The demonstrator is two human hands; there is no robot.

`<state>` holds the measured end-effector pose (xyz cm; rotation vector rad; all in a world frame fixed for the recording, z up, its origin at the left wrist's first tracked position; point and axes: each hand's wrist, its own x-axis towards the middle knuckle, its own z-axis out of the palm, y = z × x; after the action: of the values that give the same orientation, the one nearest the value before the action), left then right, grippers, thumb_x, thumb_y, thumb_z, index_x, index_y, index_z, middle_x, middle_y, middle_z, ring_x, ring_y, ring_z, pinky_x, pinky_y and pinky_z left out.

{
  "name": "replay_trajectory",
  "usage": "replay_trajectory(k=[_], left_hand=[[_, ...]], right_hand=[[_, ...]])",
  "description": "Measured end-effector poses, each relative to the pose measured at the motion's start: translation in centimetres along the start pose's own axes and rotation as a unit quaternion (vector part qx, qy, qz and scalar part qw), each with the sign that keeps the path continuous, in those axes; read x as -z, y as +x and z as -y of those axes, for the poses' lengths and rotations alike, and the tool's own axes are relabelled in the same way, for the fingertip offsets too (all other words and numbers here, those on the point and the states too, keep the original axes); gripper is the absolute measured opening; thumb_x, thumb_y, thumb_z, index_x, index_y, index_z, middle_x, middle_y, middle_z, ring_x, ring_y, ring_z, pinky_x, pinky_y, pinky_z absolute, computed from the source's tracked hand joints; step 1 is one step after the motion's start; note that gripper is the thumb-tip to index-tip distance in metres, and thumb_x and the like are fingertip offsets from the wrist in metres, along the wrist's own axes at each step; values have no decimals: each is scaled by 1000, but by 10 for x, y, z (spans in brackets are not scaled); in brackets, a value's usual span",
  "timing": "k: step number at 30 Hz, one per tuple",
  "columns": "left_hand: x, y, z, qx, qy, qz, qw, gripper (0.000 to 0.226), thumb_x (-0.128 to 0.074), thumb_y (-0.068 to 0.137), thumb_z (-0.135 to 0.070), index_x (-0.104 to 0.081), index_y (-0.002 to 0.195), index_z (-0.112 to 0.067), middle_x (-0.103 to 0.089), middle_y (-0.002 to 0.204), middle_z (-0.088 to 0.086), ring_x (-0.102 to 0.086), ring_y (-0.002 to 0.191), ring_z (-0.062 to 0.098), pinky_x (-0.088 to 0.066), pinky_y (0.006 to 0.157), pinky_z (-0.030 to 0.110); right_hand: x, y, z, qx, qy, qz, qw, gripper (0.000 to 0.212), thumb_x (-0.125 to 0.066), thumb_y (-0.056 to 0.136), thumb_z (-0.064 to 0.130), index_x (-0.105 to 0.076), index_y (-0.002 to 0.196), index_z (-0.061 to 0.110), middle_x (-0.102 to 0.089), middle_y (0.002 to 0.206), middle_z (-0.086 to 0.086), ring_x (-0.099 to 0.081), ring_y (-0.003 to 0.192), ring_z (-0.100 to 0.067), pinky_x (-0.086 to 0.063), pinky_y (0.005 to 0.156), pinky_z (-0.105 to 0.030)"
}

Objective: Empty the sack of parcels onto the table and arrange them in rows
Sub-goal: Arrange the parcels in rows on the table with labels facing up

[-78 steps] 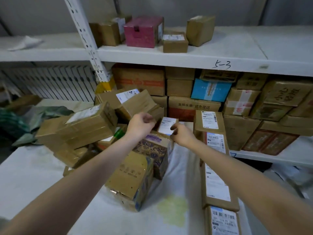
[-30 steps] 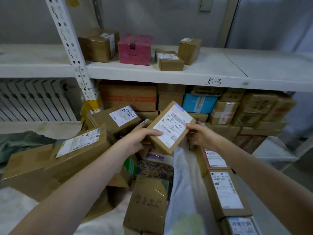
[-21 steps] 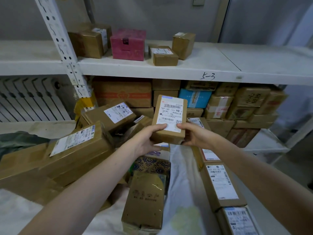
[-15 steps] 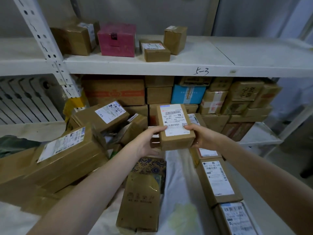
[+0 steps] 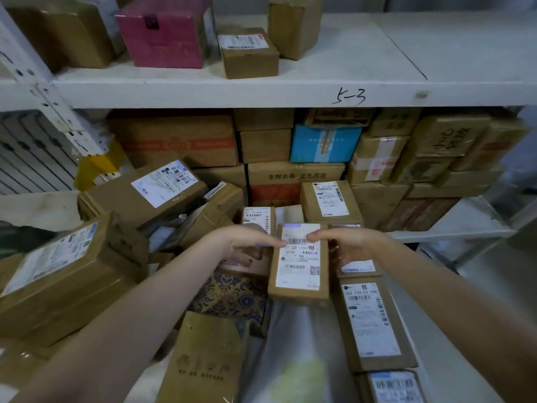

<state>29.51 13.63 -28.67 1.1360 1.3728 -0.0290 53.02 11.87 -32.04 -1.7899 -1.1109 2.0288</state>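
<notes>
Both my hands hold one small cardboard parcel (image 5: 299,274) with a white shipping label facing up. My left hand (image 5: 242,247) pinches its far left corner, thumb on the label. My right hand (image 5: 350,245) grips its far right corner the same way. The parcel sits low over the white-covered table (image 5: 299,344), right beside a row of labelled parcels (image 5: 373,321) that runs along the table's right side. A jumbled pile of larger boxes (image 5: 66,274) lies to the left.
A patterned box (image 5: 232,295) and a plain brown box (image 5: 203,359) lie just left of the held parcel. Behind stands a white shelf (image 5: 319,91) with a pink box (image 5: 165,33) on top and stacked cartons (image 5: 322,144) below. Dark green fabric (image 5: 23,237) shows at far left.
The parcel was picked from the pile, turned label-up and upright between both hands, then lowered toward the table beside the right-hand row. The camera tilted down and closer.
</notes>
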Motion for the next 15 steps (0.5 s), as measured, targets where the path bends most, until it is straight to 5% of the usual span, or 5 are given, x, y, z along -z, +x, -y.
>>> replay_trajectory(k=[5,7,11,15], left_hand=[[16,28,-11,-25,99,-242,965,44,-67,88,-28,-56,125,-8,-60,122,8,-56,97,21,-43,74,29],[15,40,-9,-16,149,-242,959,38,-67,88,-27,-59,121,-9,-62,115,5,-58,94,19,-45,72,28],[12,68,-4,13,196,-259,946,58,-69,84,-29,-48,135,-11,-55,133,8,-56,116,25,-50,87,31],[5,91,-7,43,233,-292,926,78,-66,85,-33,-25,147,-11,-38,141,15,-47,124,30,-46,87,33]], right_hand=[[-15,25,-3,-95,-186,32,977,75,-77,78,35,-40,141,15,-51,139,-9,-46,130,-29,-37,106,-45],[-24,29,0,-94,-197,54,974,66,-73,83,25,-41,138,11,-55,135,-9,-52,121,-25,-37,108,-44],[-27,34,1,-54,-258,46,964,55,-69,86,20,-44,135,12,-53,135,-7,-52,113,-19,-42,102,-39],[-24,53,4,38,-444,-27,895,57,-73,81,33,-52,132,18,-53,132,-1,-54,116,-21,-48,95,-35]])
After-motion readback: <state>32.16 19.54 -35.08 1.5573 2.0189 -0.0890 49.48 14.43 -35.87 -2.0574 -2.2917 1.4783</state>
